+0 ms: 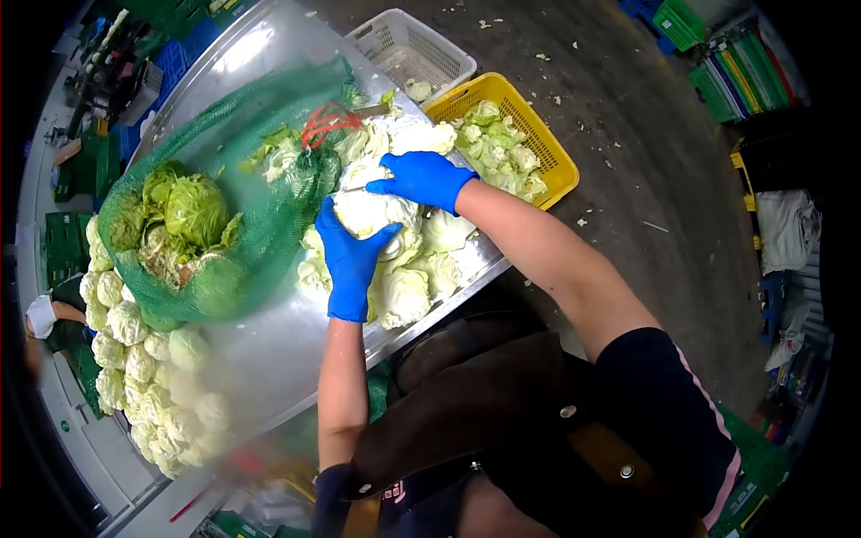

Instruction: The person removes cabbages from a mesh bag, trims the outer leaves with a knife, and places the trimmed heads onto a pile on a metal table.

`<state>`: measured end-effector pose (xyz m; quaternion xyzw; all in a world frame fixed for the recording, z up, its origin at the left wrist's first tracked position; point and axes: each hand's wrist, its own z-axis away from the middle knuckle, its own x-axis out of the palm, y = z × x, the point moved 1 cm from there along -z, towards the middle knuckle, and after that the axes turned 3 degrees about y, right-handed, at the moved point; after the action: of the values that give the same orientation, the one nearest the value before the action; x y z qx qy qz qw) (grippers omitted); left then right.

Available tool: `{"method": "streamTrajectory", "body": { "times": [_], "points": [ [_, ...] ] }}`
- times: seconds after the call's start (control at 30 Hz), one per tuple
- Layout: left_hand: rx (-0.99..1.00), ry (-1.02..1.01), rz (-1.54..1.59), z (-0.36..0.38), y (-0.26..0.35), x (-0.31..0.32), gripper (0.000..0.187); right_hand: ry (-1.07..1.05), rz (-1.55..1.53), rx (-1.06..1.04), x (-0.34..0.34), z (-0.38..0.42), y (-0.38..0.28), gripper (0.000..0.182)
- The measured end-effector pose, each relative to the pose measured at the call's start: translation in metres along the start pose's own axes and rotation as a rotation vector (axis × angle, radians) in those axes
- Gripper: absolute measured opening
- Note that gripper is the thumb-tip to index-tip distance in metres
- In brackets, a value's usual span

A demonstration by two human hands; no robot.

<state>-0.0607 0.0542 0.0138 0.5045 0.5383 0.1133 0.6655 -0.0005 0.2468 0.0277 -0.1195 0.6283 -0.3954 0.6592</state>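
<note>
A pale, trimmed cabbage (369,213) sits between my two blue-gloved hands on the metal table. My left hand (352,262) grips its near left side, thumb and fingers spread around it. From the right, my right hand (423,183) curls its fingers over the top of the cabbage; the fingertips are partly hidden. Loose cabbage leaves (405,296) are heaped below and to the right of my hands. Just left of the cabbage lies the gathered neck of a green net bag (269,229), with red string (328,124) by it. Whole leafy cabbages (195,211) are inside the net.
The metal table (269,359) extends left, where several trimmed cabbages (134,359) are piled along the edge, partly blurred. A yellow crate (560,166) of leaves and a white crate (430,47) stand beyond the right edge. Another person's arm (67,311) shows far left.
</note>
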Motion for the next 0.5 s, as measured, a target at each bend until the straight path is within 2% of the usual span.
{"method": "streamTrajectory", "body": {
  "times": [0.03,0.07,0.1,0.17,0.2,0.23,0.3,0.33,0.37,0.43,0.47,0.5],
  "points": [
    [-0.004,-0.012,0.006,0.002,0.004,0.001,0.111,-0.007,0.001,0.036,-0.002,0.000,0.004,0.067],
    [0.106,-0.094,-0.053,0.009,0.009,-0.004,0.111,0.001,-0.174,0.158,-0.001,-0.010,0.026,0.069],
    [0.240,-0.102,-0.176,0.025,0.010,-0.005,0.111,-0.009,-0.176,0.276,-0.001,-0.007,0.046,0.069],
    [0.233,-0.058,-0.056,0.041,-0.003,-0.011,0.113,0.037,-0.134,0.204,0.023,-0.010,0.079,0.071],
    [0.169,-0.079,0.018,0.038,-0.015,-0.015,0.118,-0.029,-0.063,0.277,0.012,0.000,0.063,0.065],
    [0.133,-0.119,0.046,0.036,-0.012,-0.023,0.118,0.013,0.018,0.244,0.005,0.010,0.054,0.065],
    [0.237,-0.209,-0.003,0.030,-0.010,-0.031,0.119,0.112,0.187,0.153,-0.012,0.016,0.038,0.069],
    [0.285,-0.240,-0.022,0.027,-0.009,-0.033,0.119,0.314,0.142,0.027,-0.021,0.023,0.022,0.070],
    [0.335,-0.276,-0.040,0.021,-0.007,-0.032,0.119,0.409,-0.008,-0.164,-0.021,0.023,0.009,0.069],
    [0.368,-0.312,0.006,0.013,0.003,-0.033,0.119,0.048,-0.192,-0.272,-0.017,0.025,-0.018,0.072],
    [0.295,-0.207,-0.004,0.023,0.000,-0.032,0.117,-0.074,-0.121,-0.264,-0.002,0.024,-0.019,0.065],
    [0.227,-0.096,-0.012,0.036,-0.006,-0.030,0.115,-0.023,-0.176,-0.418,0.032,0.016,0.005,0.056]
  ]
}}
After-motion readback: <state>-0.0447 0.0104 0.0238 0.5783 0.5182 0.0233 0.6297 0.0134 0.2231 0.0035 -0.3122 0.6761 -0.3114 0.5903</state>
